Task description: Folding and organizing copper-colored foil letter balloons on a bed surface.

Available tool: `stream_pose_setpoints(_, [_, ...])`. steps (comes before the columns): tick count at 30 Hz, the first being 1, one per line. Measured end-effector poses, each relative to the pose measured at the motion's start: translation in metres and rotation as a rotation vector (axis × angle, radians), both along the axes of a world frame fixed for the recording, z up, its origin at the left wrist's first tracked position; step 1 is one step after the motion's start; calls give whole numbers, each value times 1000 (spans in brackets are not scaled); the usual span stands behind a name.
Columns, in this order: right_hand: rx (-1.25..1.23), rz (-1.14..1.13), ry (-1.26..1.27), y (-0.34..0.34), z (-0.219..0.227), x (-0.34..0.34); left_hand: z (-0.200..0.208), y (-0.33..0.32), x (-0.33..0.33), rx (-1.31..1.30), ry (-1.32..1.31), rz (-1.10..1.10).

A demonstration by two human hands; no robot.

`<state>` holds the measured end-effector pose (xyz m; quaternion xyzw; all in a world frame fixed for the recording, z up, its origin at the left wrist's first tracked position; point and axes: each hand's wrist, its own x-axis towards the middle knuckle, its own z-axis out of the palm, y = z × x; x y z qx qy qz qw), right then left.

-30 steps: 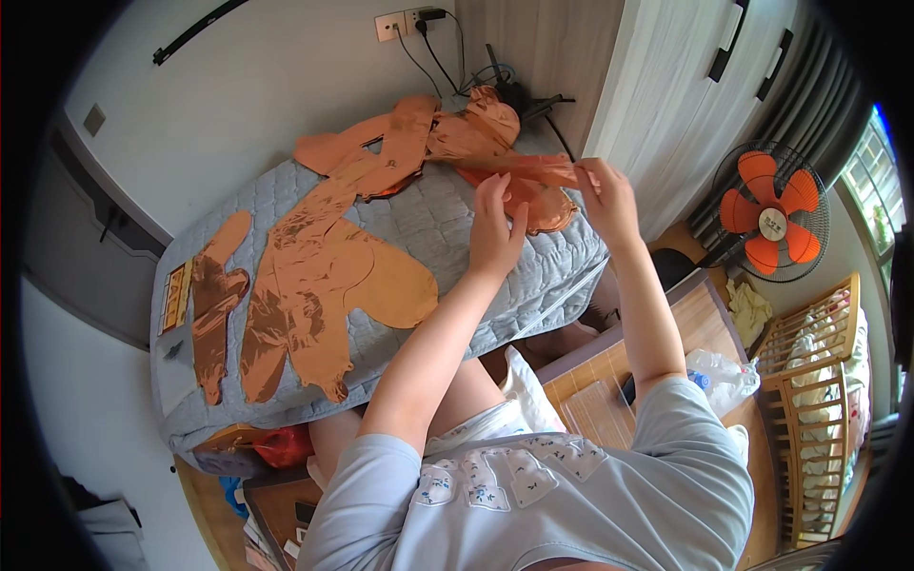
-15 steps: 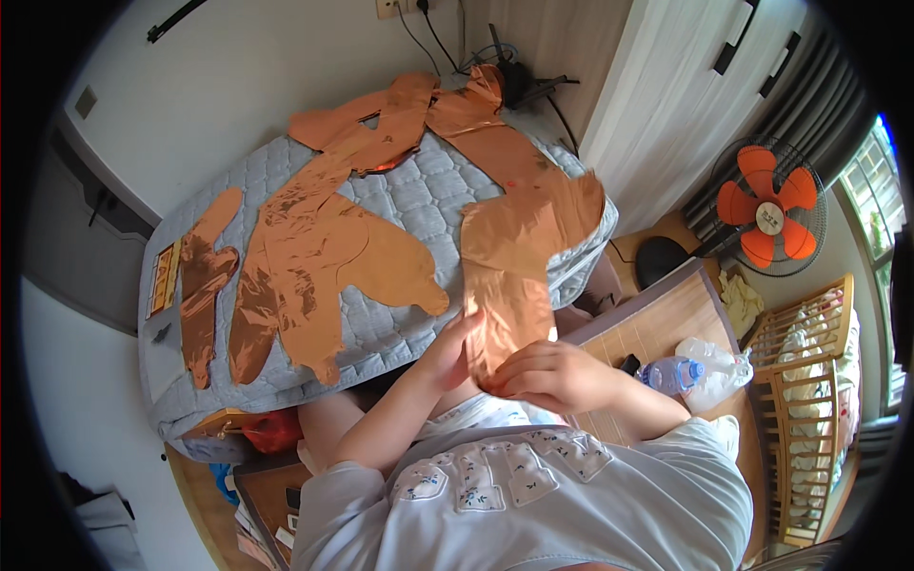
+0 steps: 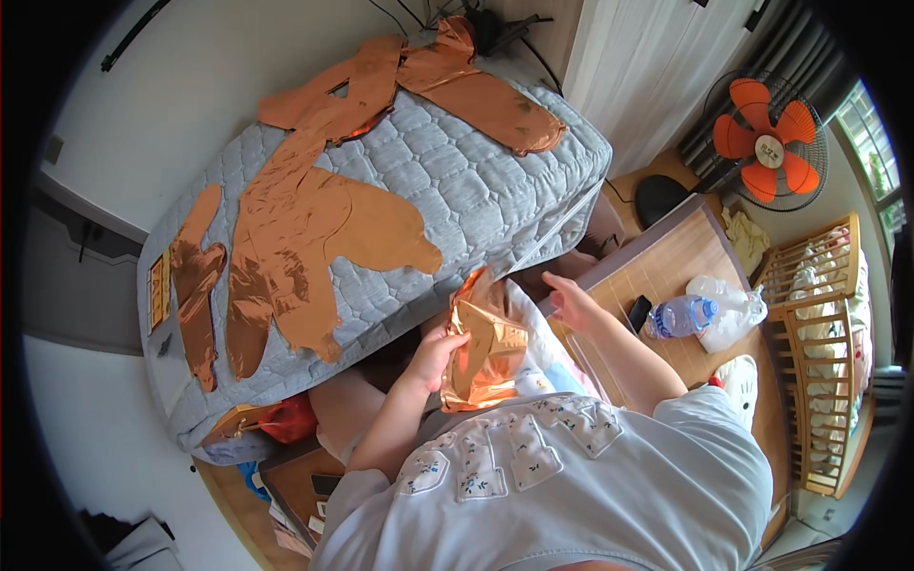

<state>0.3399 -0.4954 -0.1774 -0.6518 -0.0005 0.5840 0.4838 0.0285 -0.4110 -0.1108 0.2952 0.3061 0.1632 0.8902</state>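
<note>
Your left hand (image 3: 438, 350) presses a crumpled copper foil balloon (image 3: 484, 347) against your lap, fingers curled on its edge. Your right hand (image 3: 571, 303) hovers just beside it, open and holding nothing. That one piece looks gathered; on the grey quilted mattress (image 3: 457, 181) beyond, several flat foil balloons (image 3: 305, 228) lie spread out, not yet collected.

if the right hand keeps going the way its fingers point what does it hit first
The right hand points up-left toward the grey quilted mattress; its near edge looks like the first thing met, though depth is unclear.
</note>
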Motion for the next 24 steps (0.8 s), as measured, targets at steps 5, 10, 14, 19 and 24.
stream_pose_setpoints(5, [359, 329, -593, 26, -78, -19, -26, 38, -61, -100, 129, -99])
stream_pose_setpoints(10, [210, 633, -481, 51, -35, -70, -62, 55, -182, -56, 148, -227])
stream_pose_setpoints(14, [87, 882, -354, 35, -39, -74, -23, 41, -184, -119, 345, -357])
stream_pose_setpoints(19, [23, 935, -404, 10, 3, -82, -70, 17, -210, 273, 695, -650])
stream_pose_setpoints(24, [79, 919, -466, -37, 8, -74, 4, 27, -120, 1325, 1418, -945])
